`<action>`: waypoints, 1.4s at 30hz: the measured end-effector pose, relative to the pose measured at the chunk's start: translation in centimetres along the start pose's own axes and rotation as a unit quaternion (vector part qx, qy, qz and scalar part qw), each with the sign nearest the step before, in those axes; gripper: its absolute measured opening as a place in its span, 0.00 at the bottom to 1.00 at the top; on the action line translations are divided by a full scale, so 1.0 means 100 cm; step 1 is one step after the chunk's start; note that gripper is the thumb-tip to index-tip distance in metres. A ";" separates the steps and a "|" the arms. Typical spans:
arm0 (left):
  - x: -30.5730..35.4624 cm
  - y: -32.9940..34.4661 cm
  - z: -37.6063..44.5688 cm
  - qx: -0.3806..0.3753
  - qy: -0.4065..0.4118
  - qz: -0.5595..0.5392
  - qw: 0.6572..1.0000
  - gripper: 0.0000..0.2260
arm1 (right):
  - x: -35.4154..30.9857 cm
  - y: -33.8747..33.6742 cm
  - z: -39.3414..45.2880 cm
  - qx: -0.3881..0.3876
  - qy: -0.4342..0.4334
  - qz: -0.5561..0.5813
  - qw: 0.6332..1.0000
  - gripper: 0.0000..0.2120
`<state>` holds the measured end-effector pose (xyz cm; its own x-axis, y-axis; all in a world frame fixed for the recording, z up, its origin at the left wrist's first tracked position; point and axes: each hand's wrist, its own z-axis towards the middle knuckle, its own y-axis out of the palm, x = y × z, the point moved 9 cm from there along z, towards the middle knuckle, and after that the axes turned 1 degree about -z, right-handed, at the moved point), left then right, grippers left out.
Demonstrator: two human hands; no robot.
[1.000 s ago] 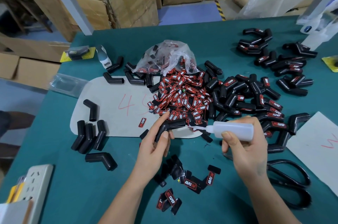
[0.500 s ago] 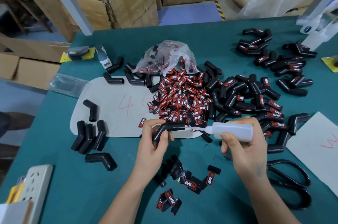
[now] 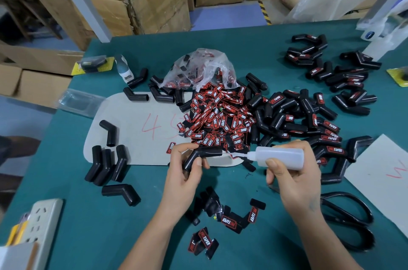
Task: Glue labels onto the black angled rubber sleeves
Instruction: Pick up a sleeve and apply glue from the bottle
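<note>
Since a second ago the left hand (image 3: 184,176) has turned the black angled sleeve (image 3: 202,156) so that its upper leg lies level, open end facing the glue bottle (image 3: 279,157), and the forefinger that was raised has curled down over the bend. The right hand (image 3: 297,178) and its bottle have barely shifted.

Taking the sleeve as the landmark: its lower leg slants down toward the person inside the left palm, pinched between thumb and fingers (image 3: 180,150), while its upper leg runs sideways to the right, clear of the hand. The bottle lies directly to the right of the sleeve on nearly the same line, long axis also sideways, its thin nozzle (image 3: 239,155) reaching almost to the sleeve's end; whether the tip touches the rubber I cannot tell. The right hand wraps the bottle's body, thumb on the near side, fingers curled round the back.

Beyond the sleeve lies the heap of red-and-black labels (image 3: 217,118), just beside it; a few loose labels (image 3: 229,220) lie nearer the person on the green surface (image 3: 77,225). Finished sleeves (image 3: 309,115) pile up beyond and to the right.

By my reading, glue goes on the level leg next, so the nozzle must travel leftward along that leg's axis.
</note>
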<state>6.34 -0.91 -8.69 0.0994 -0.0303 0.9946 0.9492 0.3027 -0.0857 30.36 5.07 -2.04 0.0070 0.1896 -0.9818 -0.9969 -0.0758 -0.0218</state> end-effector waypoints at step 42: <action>0.007 -0.002 0.000 0.014 0.014 -0.007 1.000 0.10 | 0.001 -0.005 0.002 0.010 -0.012 -0.006 1.000 0.07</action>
<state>6.21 -0.96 -7.95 0.0955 -0.0604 0.9936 0.9421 0.3278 -0.0706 30.90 5.28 -2.06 0.0176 0.2147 -0.9765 -0.9981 -0.0538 -0.0298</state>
